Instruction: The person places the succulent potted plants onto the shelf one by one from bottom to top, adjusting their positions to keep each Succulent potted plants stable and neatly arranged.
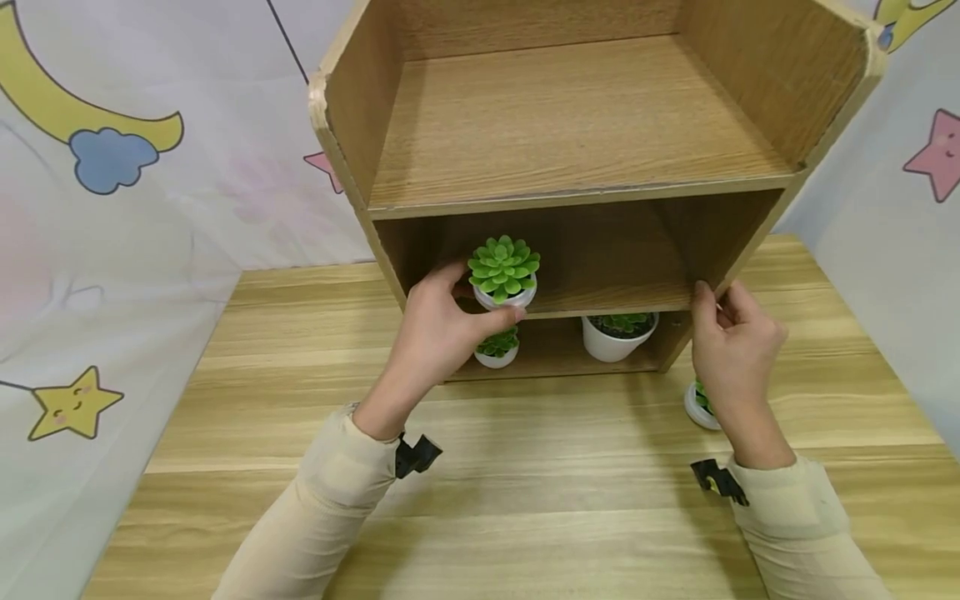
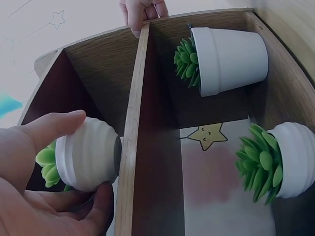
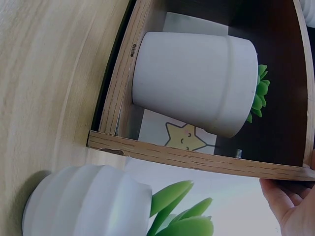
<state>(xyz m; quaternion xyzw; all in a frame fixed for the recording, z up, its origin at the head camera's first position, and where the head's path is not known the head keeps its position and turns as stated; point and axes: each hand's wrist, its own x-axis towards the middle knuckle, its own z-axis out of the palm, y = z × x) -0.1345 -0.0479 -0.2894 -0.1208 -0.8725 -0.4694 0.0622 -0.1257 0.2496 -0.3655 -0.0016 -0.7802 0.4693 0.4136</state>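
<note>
My left hand (image 1: 438, 325) holds a small potted succulent (image 1: 504, 268) at the left front of the middle shelf in a wooden shelf unit (image 1: 592, 112). In the left wrist view its ribbed white pot (image 2: 89, 155) sits between thumb and fingers, its base close to the shelf board's front edge (image 2: 132, 132). My right hand (image 1: 738, 346) grips the front edge of the unit's right side panel. Below, on the bottom shelf, stand another small succulent (image 1: 497, 348) at left and a larger smooth white pot with a succulent (image 1: 611, 340) at right.
A further small succulent in a ribbed white pot (image 3: 88, 204) stands on the wood-grain table (image 1: 525, 500), outside the unit, partly behind my right hand in the head view. A cloth backdrop (image 1: 225, 225) with cartoon stars and moons hangs around the table.
</note>
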